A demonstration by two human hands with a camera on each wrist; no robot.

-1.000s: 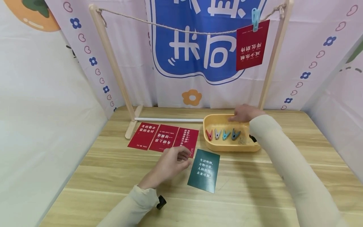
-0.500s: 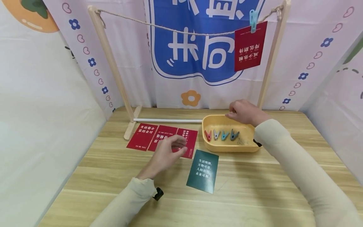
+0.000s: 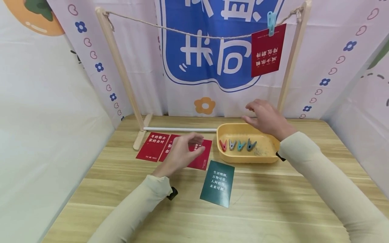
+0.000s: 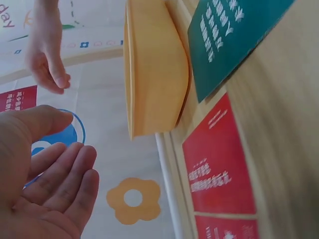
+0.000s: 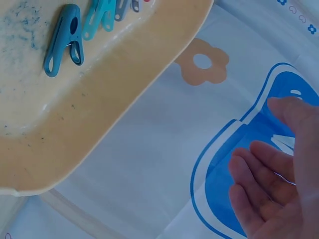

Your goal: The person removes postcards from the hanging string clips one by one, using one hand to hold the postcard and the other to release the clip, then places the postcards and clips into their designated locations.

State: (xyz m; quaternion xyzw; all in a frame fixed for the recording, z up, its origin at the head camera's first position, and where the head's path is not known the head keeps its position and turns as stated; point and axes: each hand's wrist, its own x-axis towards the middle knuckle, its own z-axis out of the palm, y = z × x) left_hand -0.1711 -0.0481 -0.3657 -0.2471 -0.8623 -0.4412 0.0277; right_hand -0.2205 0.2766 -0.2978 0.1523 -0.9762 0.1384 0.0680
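My left hand [image 3: 181, 152] hovers over the row of red cards [image 3: 153, 147], its fingers loosely bent with nothing between them. A dark green card [image 3: 217, 184] with white writing lies on the table to its right. Above the back rim of a yellow tray [image 3: 247, 158] hangs my right hand [image 3: 267, 118], holding nothing, thumb and fingers apart. Several clothespins stand in a row in the tray: a red clothespin [image 3: 223, 145], a grey one, a light blue one and a dark blue clothespin [image 5: 64, 40]. From the rope [image 3: 182, 31] a red card [image 3: 267, 52] hangs by a light blue clothespin [image 3: 271, 23].
A wooden frame [image 3: 121, 67] with two upright posts carries the rope. A white rod [image 3: 179, 129] runs low between the posts, partly behind the tray. Behind the wooden table [image 3: 194, 222] hangs a printed white curtain [image 3: 143, 81].
My right hand has risen from the tray's back rim and its fingers have spread. My left hand has moved up and away from the green card, over the red cards.
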